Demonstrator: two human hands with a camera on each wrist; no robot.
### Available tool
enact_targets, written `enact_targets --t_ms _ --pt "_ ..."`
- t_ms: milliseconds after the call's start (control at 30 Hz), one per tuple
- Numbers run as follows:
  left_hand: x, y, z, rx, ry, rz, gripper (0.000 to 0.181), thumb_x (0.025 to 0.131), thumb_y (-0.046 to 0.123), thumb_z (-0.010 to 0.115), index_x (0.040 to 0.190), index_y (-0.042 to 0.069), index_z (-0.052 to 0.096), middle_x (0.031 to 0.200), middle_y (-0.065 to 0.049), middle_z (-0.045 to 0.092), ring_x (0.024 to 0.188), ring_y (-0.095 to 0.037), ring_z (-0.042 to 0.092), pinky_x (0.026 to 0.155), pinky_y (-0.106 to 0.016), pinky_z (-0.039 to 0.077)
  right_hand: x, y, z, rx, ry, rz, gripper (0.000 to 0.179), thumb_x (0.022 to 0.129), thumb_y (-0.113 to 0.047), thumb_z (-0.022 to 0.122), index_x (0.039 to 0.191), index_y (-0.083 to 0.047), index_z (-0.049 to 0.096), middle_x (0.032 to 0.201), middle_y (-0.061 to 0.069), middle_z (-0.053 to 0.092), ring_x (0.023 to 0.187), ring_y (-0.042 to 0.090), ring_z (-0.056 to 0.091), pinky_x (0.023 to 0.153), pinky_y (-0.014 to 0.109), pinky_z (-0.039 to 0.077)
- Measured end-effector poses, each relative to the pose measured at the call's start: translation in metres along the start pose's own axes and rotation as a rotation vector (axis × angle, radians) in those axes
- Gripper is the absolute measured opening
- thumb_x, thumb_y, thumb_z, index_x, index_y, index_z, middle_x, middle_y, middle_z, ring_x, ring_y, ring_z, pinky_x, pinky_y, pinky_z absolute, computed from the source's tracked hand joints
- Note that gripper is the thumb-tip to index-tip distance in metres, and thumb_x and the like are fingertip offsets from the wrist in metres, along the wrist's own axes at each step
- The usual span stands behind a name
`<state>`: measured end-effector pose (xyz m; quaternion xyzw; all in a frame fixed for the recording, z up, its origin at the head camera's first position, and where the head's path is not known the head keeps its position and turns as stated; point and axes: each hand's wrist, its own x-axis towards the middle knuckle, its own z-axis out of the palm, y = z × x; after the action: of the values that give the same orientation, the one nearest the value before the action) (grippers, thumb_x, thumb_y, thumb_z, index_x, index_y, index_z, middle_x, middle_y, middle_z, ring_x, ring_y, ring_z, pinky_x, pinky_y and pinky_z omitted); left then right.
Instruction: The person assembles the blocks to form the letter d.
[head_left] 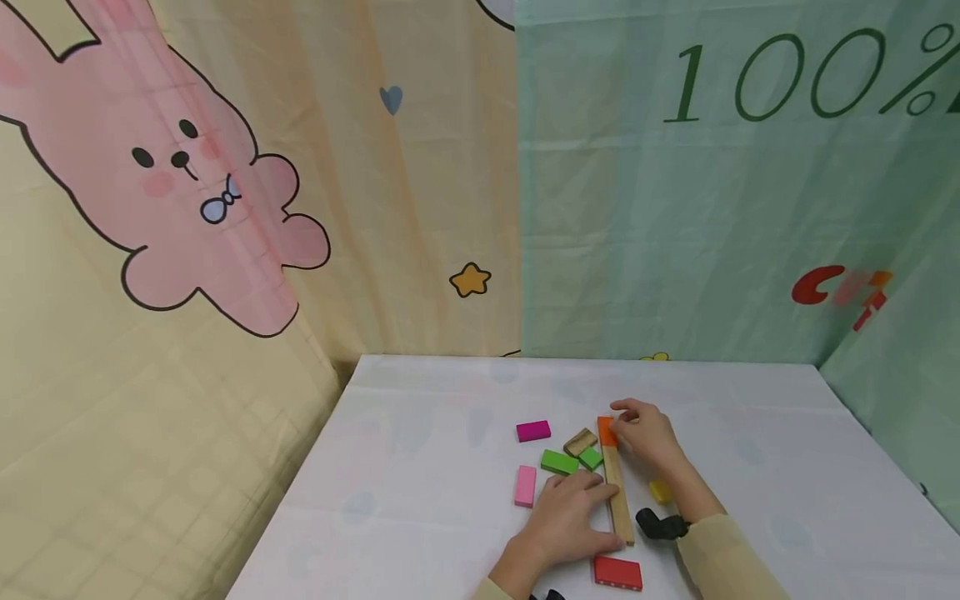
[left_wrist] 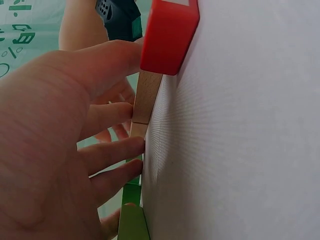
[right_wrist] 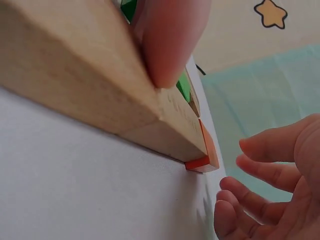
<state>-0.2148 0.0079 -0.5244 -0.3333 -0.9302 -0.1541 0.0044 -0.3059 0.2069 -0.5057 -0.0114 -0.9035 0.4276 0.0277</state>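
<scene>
Natural wooden blocks (head_left: 618, 504) lie end to end in a narrow row, with an orange block (head_left: 606, 432) at its far end. My left hand (head_left: 566, 517) lies along the row's left side. One of its fingertips (right_wrist: 167, 70) touches a wooden block from above, and its thumb is by the near end, close to a red block (head_left: 618, 573). Beside the orange block is my right hand (head_left: 651, 437), its fingers loosely bent and apart from the block in the right wrist view, with nothing between them. Left of the row sit a small green block (head_left: 591, 458) and a longer green block (head_left: 559, 462).
A brown block (head_left: 580, 442) lies tilted behind the green ones. Farther left are a magenta block (head_left: 533, 431) and a pink block (head_left: 525, 486). A yellow block (head_left: 660, 492) lies by the right wrist. Printed curtains (head_left: 420, 208) stand behind the white table (head_left: 405, 500).
</scene>
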Motion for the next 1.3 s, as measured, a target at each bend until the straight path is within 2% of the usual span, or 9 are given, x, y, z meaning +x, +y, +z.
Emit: enact_targets --t_ms 100,200,300,367,633,800,1100,1300 --pt "-0.001 0.000 -0.001 0.004 0.008 0.003 0.062 0.083 0.066 0.070 0.139 0.040 0.059 0.137 0.016 0.054 0.128 -0.004 0.046 0.102 -0.039 0.042 0.000 -0.006 -0.001 -0.074 0.022 -0.081 0.035 0.095 -0.013 0.064 0.129 -0.005 0.065 0.116 0.019 0.063 0.101 0.035 0.060 0.082 0.048 0.054" --pt "-0.001 0.000 -0.001 0.006 0.011 0.009 0.062 0.083 0.065 0.070 0.139 0.039 0.059 0.136 0.016 0.054 0.128 -0.003 0.046 0.101 -0.039 0.042 0.001 -0.010 0.000 -0.127 0.018 -0.181 0.033 0.096 -0.011 0.064 0.128 -0.008 0.067 0.122 0.019 0.061 0.113 0.040 0.056 0.093 0.058 0.048" --pt "-0.001 0.000 -0.001 0.005 0.013 0.016 0.062 0.083 0.065 0.070 0.139 0.039 0.059 0.136 0.016 0.054 0.127 -0.003 0.046 0.101 -0.038 0.042 0.002 -0.012 0.002 -0.154 0.003 -0.271 0.031 0.096 -0.007 0.064 0.125 -0.009 0.070 0.126 0.019 0.060 0.119 0.042 0.053 0.098 0.063 0.043" --pt "-0.001 0.000 -0.001 0.002 0.011 0.019 0.062 0.084 0.065 0.070 0.139 0.039 0.059 0.136 0.016 0.053 0.128 -0.002 0.045 0.102 -0.039 0.041 0.003 -0.012 0.004 -0.164 -0.020 -0.302 0.030 0.095 -0.006 0.065 0.124 -0.010 0.071 0.127 0.019 0.059 0.121 0.043 0.051 0.100 0.064 0.041" --pt "-0.001 0.000 -0.002 -0.016 -0.015 0.007 0.063 0.084 0.065 0.069 0.141 0.040 0.057 0.138 0.017 0.052 0.128 -0.002 0.045 0.103 -0.040 0.042 0.003 -0.005 0.014 -0.288 -0.106 -0.309 0.028 0.093 -0.007 0.069 0.118 -0.018 0.074 0.137 0.022 0.053 0.130 0.048 0.042 0.102 0.071 0.034" --pt "-0.001 0.000 -0.003 -0.025 -0.025 0.004 0.063 0.085 0.064 0.069 0.142 0.041 0.056 0.139 0.017 0.052 0.129 -0.003 0.044 0.104 -0.042 0.041 -0.002 -0.005 0.015 -0.334 -0.123 -0.309 0.026 0.093 -0.011 0.071 0.116 -0.022 0.074 0.144 0.022 0.047 0.136 0.049 0.033 0.100 0.075 0.031" --pt "-0.002 0.002 -0.004 -0.017 -0.012 0.003 0.063 0.084 0.064 0.069 0.141 0.040 0.058 0.137 0.017 0.052 0.129 -0.002 0.044 0.102 -0.041 0.042 -0.004 -0.011 0.015 -0.415 -0.172 -0.294 0.028 0.094 -0.015 0.072 0.119 -0.027 0.074 0.148 0.021 0.043 0.138 0.049 0.029 0.099 0.076 0.031" --pt "-0.002 0.001 -0.004 -0.021 -0.014 0.001 0.062 0.084 0.064 0.069 0.140 0.040 0.058 0.138 0.017 0.052 0.129 -0.002 0.044 0.103 -0.041 0.042 -0.006 -0.017 0.015 -0.460 -0.191 -0.328 0.028 0.092 -0.011 0.072 0.116 -0.025 0.074 0.147 0.023 0.045 0.136 0.051 0.032 0.096 0.076 0.035"
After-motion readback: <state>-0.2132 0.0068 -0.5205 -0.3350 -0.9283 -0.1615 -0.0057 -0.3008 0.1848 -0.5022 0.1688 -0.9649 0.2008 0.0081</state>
